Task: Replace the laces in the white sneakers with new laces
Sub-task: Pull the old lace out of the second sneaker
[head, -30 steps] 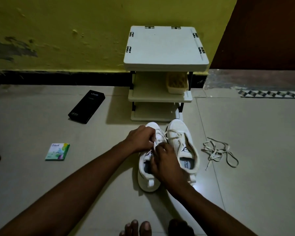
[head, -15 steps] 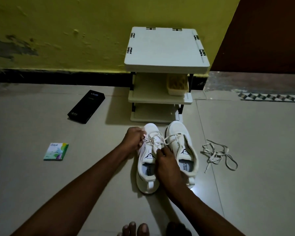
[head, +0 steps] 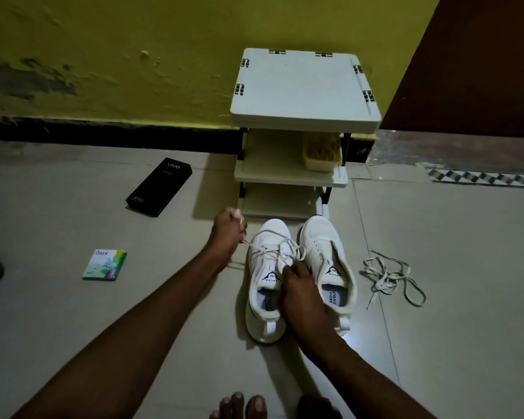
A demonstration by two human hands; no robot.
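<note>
Two white sneakers stand side by side on the tiled floor, toes toward a small shelf. The left sneaker point(head: 265, 285) has a cream lace point(head: 280, 251) threaded loosely across its eyelets. My left hand point(head: 227, 229) grips one lace end and holds it out to the left of the toe. My right hand point(head: 300, 293) pinches the lace over the tongue, between the two shoes. The right sneaker point(head: 330, 261) shows bare eyelets with no lace. A loose tangled lace point(head: 390, 276) lies on the floor to the right.
A white three-tier shelf point(head: 304, 83) stands against the yellow wall, with a small tub point(head: 321, 155) on its middle tier. A black phone box point(head: 159, 190) and a small green packet point(head: 105, 264) lie at left. My toes point(head: 242, 405) show at the bottom edge.
My left hand has moved out to the left, drawing the lace end away from the left sneaker. My right hand stayed over the tongue.
</note>
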